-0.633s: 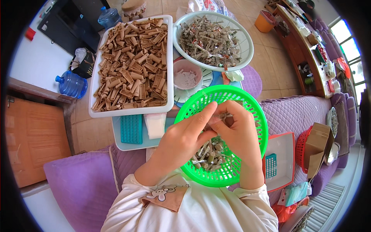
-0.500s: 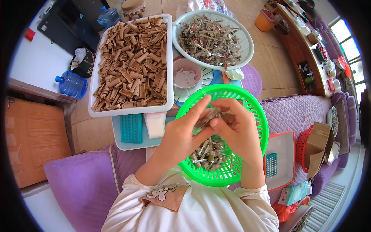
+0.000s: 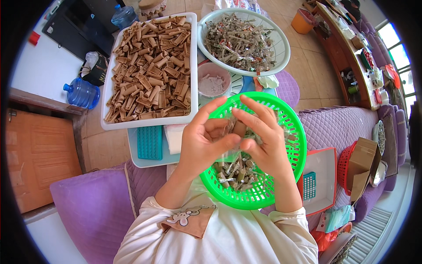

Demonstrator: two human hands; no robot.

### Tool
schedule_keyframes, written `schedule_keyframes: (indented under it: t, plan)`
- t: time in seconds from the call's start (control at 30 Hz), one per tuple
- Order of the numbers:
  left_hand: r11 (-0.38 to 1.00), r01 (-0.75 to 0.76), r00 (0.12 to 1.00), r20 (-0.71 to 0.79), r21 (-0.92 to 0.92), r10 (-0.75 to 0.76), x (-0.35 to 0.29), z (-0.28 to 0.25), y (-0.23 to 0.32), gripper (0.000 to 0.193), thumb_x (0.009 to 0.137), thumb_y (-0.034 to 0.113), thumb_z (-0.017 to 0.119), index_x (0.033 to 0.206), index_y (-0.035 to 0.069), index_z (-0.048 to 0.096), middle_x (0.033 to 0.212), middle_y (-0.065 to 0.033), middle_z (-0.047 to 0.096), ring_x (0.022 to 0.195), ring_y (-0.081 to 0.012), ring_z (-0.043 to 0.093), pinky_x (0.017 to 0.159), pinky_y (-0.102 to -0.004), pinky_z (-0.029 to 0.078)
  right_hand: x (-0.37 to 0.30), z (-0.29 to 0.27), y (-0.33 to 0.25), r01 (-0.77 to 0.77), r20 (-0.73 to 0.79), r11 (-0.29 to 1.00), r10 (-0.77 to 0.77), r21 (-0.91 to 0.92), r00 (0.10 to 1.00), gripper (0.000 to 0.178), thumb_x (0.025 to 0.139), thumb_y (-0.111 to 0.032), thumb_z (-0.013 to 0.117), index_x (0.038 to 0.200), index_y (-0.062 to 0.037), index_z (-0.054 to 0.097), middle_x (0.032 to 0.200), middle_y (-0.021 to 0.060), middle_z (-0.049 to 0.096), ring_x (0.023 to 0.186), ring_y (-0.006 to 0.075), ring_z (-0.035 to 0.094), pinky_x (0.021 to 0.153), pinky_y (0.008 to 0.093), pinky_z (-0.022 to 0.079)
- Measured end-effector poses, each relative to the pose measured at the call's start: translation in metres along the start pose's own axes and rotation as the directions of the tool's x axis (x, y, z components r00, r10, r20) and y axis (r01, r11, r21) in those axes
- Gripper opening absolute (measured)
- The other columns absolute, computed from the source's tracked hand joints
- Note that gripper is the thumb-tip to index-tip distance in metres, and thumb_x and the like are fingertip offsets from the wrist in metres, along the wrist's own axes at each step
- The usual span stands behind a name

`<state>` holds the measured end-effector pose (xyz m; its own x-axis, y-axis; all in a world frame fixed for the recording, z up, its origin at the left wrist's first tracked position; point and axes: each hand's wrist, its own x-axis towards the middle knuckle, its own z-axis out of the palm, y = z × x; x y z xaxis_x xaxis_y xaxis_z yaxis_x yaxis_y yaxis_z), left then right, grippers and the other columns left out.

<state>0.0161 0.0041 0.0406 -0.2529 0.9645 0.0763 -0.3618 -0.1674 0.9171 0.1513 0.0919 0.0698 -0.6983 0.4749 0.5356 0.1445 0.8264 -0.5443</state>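
Between my two hands is a small brown piece in clear wrapper (image 3: pixel 238 128), partly covered by fingers. My left hand (image 3: pixel 203 140) grips its wrapper from the left, thumb pointing inward. From the other side my right hand (image 3: pixel 267 140) pinches the same wrapper, with its index finger stretched over the top. Both hands are above a bright green plastic basket (image 3: pixel 300 149). Inside lie several wrapped brownish pieces (image 3: pixel 237 175) with twisted clear ends; my hands hide part of them.
Beyond my left hand stands a white tray (image 3: pixel 193 61) heaped with brown curved pieces (image 3: pixel 151 75). A pale basin (image 3: pixel 285 55) of wrapped pieces is at the back. A pink bowl (image 3: pixel 225 81) holds white bits. Nearby are a teal mold (image 3: pixel 149 143) and a red-edged box (image 3: pixel 323 193).
My hands have shifted slightly, and the fingers are more raised and spread around the wrapper. The brown piece now shows more plainly. The green basket sits slightly farther up in view.
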Motion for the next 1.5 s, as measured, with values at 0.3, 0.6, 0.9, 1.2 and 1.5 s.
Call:
schedule_keyframes:
  t: [0.3, 0.6, 0.9, 1.2, 1.5]
  plan:
    - [0.977, -0.098, 0.991, -0.106, -0.191, 0.079, 0.004, 0.005, -0.003, 0.057, 0.074, 0.000, 0.065, 0.123, 0.001, 0.037, 0.100, -0.0165, 0.059, 0.088, -0.0160, 0.059, 0.076, -0.0260, 0.049, -0.015, 0.016, -0.011, -0.396, 0.216, 0.687, 0.337, 0.609, 0.916, 0.056, 0.066, 0.001, 0.068, 0.118, -0.0052, 0.047, 0.107, 0.0135, 0.055, 0.090, 0.0203, 0.059, 0.075, 0.0308, 0.050]
    - [0.994, -0.064, 0.992, -0.110, -0.091, 0.054, 0.006, 0.004, -0.010, 0.054, 0.075, 0.002, 0.065, 0.122, 0.000, 0.039, 0.097, -0.0168, 0.060, 0.089, -0.0168, 0.059, 0.077, -0.0259, 0.048, -0.012, 0.015, -0.008, -0.451, 0.196, 0.781, 0.406, 0.433, 0.892, 0.031, 0.067, -0.001, 0.067, 0.096, -0.0019, 0.056, 0.083, 0.0100, 0.062, 0.073, 0.0174, 0.062, 0.060, 0.0271, 0.049]
    - [0.982, -0.186, 0.953, -0.244, -0.012, 0.178, 0.009, 0.007, -0.018, 0.049, 0.079, 0.005, 0.061, 0.121, 0.000, 0.037, 0.091, -0.0146, 0.062, 0.086, -0.0155, 0.060, 0.074, -0.0234, 0.047, -0.017, 0.034, -0.007, -0.328, 0.062, 0.758, 0.358, 0.564, 0.932, 0.046, 0.071, -0.004, 0.066, 0.114, -0.0028, 0.047, 0.087, 0.0119, 0.063, 0.074, 0.0176, 0.062, 0.057, 0.0264, 0.047]
    - [0.815, -0.366, 0.860, -0.171, 0.450, 0.481, 0.013, -0.005, -0.035, 0.035, 0.080, 0.009, 0.062, 0.109, -0.001, 0.045, 0.080, -0.0113, 0.064, 0.081, -0.0142, 0.060, 0.071, -0.0246, 0.046, -0.017, 0.032, 0.005, -0.684, 0.399, 0.493, 0.565, 0.538, 0.722, 0.032, 0.089, -0.021, 0.048, 0.111, 0.0019, 0.051, 0.082, 0.0082, 0.061, 0.074, 0.0097, 0.055, 0.064, 0.0232, 0.044]
    - [0.109, -0.434, 0.614, 0.205, 0.894, 0.762, 0.017, -0.008, -0.023, 0.028, 0.060, 0.010, 0.074, 0.086, 0.015, 0.066, 0.100, -0.0036, 0.054, 0.064, -0.0137, 0.047, 0.052, -0.0225, 0.040, -0.019, 0.032, 0.006, -0.602, 0.215, 0.559, 0.606, 0.570, 0.766, 0.024, 0.087, -0.018, 0.050, 0.099, 0.0009, 0.059, 0.075, 0.0073, 0.062, 0.070, 0.0087, 0.054, 0.061, 0.0240, 0.045]
